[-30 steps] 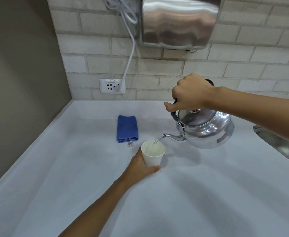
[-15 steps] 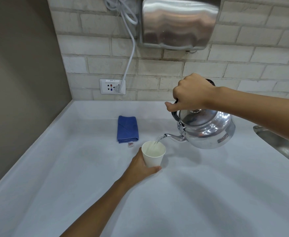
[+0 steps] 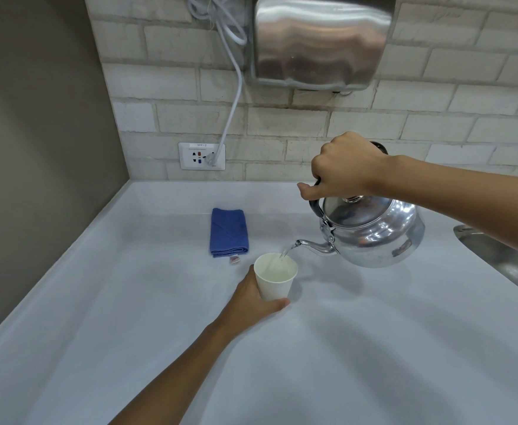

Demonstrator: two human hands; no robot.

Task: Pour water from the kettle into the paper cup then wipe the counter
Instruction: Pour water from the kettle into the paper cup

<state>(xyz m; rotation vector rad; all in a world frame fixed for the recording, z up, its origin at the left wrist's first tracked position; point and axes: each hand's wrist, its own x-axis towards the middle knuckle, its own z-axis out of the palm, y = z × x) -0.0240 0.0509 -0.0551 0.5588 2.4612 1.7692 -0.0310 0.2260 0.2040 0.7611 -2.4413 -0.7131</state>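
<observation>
A white paper cup [image 3: 274, 282] stands on the pale counter [image 3: 129, 317], and my left hand [image 3: 251, 297] is wrapped around its left side. My right hand [image 3: 343, 167] grips the black handle of a shiny metal kettle [image 3: 374, 231], held in the air and tilted left. A thin stream of water runs from the spout [image 3: 308, 245] into the cup, which holds some water. A folded blue cloth [image 3: 228, 231] lies flat on the counter behind and to the left of the cup.
A steel hand dryer [image 3: 319, 41] hangs on the brick wall, its white cord plugged into a wall socket [image 3: 202, 156]. A metal sink [image 3: 503, 259] edge shows at the right. A grey side wall [image 3: 37, 133] bounds the counter on the left.
The pour has kept going, with the stream still entering the cup. Both hands, the kettle and the cup hold almost the same places.
</observation>
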